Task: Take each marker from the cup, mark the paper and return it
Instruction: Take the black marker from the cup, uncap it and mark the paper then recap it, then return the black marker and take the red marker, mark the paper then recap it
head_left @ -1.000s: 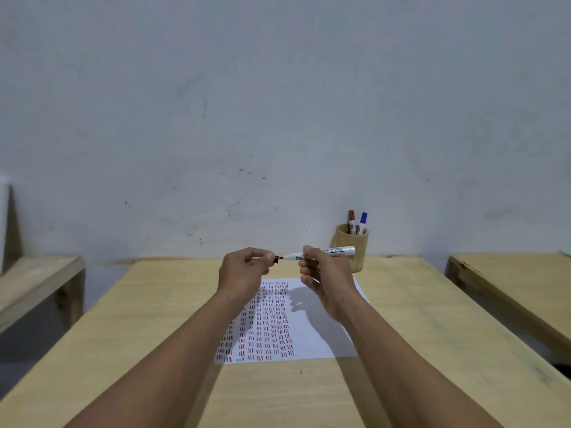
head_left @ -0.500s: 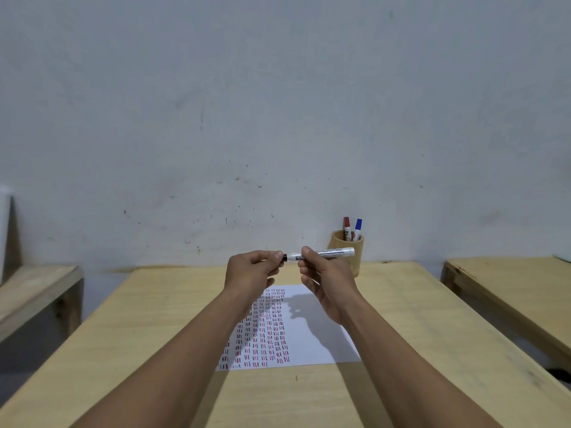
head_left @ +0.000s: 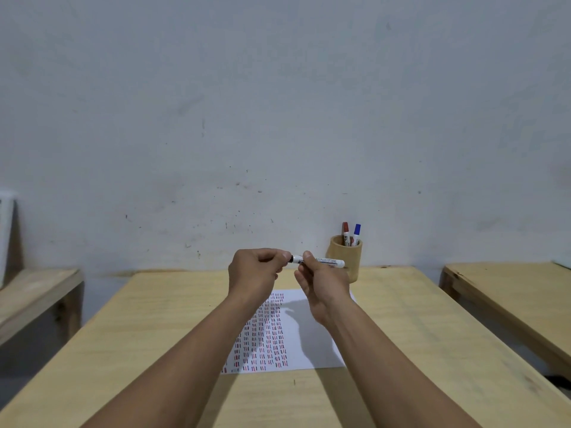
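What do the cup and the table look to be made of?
The cup looks like wood or bamboo with a smooth matte finish: even tan colour, no gloss. The table looks like pale, unpainted plywood: faint grain lines and small dark flecks show on its top.

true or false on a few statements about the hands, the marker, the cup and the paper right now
1. Both hands hold one marker in the air above the paper. True: the left hand is at its dark end, the right hand on the barrel.
2. The cup is empty. False: a red-capped marker and a blue-capped marker stand in it.
3. The paper is blank. False: rows of short marks cover its left part.
4. The cup stands on the table beyond the paper, to the right. True.
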A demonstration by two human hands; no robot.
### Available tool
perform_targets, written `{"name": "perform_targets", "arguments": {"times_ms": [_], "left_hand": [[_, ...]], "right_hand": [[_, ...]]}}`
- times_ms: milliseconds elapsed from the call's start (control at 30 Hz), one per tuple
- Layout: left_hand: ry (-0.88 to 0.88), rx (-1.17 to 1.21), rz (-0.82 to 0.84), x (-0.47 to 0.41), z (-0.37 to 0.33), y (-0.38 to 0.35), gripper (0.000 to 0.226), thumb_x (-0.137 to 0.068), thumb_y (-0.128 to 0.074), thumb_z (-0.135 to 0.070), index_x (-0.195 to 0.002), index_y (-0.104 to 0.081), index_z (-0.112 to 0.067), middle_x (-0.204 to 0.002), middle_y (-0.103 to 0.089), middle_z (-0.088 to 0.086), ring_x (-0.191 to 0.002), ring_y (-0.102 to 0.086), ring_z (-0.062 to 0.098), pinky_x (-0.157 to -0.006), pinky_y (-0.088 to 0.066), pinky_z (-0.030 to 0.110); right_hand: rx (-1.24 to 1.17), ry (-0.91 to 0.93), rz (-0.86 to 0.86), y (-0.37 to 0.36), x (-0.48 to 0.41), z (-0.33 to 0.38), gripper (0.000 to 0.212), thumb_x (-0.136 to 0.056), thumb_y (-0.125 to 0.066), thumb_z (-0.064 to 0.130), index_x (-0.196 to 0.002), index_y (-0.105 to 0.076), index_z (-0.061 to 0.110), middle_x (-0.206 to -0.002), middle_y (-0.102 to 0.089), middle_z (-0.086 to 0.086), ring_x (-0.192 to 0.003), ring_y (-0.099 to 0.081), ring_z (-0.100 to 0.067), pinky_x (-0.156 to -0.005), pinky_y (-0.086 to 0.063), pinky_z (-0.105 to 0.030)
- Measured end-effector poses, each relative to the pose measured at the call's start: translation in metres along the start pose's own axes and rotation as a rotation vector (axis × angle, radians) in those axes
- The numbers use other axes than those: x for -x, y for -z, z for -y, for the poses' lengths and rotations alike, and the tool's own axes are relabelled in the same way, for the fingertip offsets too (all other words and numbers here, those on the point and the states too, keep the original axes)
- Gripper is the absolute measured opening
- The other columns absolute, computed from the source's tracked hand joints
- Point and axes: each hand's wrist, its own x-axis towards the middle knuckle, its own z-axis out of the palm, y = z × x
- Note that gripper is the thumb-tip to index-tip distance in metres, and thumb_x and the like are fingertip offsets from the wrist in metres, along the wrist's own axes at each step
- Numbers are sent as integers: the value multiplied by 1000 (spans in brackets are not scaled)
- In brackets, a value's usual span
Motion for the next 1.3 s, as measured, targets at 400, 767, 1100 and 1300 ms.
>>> {"name": "perform_targets", "arguments": {"times_ms": [400, 767, 1100, 1300], "left_hand": [[-219, -242, -43, -11, -32, -34, 25, -95, -62, -33, -81, -81, -24, -78, -76, 11, -61, -56, 23, -56, -41, 24], [-155, -329, 93, -58, 10, -109, 36, -99, -55, -29, -132, -64, -17, -118, -71, 3, -99, -63, 15, -84, -41, 23], [-72, -422, 208, -95, 55, -165, 71, -89, -64, -48, -148, -44, -16, -140, -59, 6, -126, -57, 24, -99, -49, 34], [-88, -461, 232, -97, 68, -176, 34, -80, -60, -27, -114, -59, -26, -108, -71, -6, -97, -67, 17, -84, -57, 39]], "right_hand": [[1047, 410, 45, 23, -9, 38, 12, -93, -55, 13, -103, -61, 17, -78, -71, -9, -58, -62, -17, -51, -54, -31], [1105, 629, -124, 45, -79, 108, 20, -97, -63, 26, -93, -76, 12, -79, -69, 1, -73, -61, -17, -68, -47, -31], [1139, 610, -143, 49, -140, 102, 17, -96, -63, 24, -112, -67, 19, -90, -66, 8, -87, -66, -17, -80, -57, -36], [1268, 436, -118, 57, -160, 81, 17, -89, -67, 21, -83, -76, 8, -79, -71, -2, -76, -64, -22, -66, -49, -33]]}}
